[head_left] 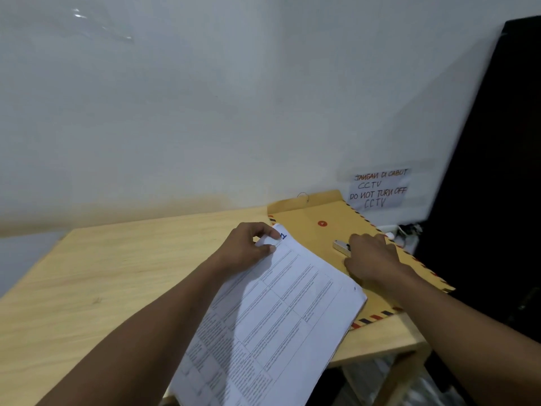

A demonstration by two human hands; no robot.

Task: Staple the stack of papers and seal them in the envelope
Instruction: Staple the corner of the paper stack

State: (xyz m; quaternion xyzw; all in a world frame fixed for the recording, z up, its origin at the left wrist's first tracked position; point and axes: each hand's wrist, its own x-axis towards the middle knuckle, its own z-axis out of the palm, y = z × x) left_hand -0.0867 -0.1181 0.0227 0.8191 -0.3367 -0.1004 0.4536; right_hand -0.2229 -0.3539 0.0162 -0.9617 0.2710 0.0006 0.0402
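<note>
Where the head view looks fwd and down, a stack of papers (275,312) is seen lying at a slant across the tabletop (117,273), its near end overhanging the front edge and its right side overlapping a brown envelope (336,227). The far corner of the stack is pinched by the left hand (248,247), thumb and forefinger closed on it, w/ the top sheets lifted slightly there. The right hand (371,259) is laid, loosely curled, on the envelope just beside the stack, its fingers closing over a small metal stapler (341,247); whether a full grip is had cannot be told, since most of the tool is hidden by the hand.

Handling, as judged: the stack is light but limp, of many thin sheets, so fanning and sliding are to be expected unless the edges are squared and the corner is kept pinched. Best hold: at the corner to be stapled, close to the edge, w/ the rest supported by the tabletop. The envelope is stiffish card-paper, flat, w/ a red string button (322,223) and its flap (307,197) open against the wall; it is best taken at the mouth edges.

Rel. positions: stack between both forearms; stapler and envelope to the right, well within reach. A handwritten notice (379,189) is fixed to the wall behind.
</note>
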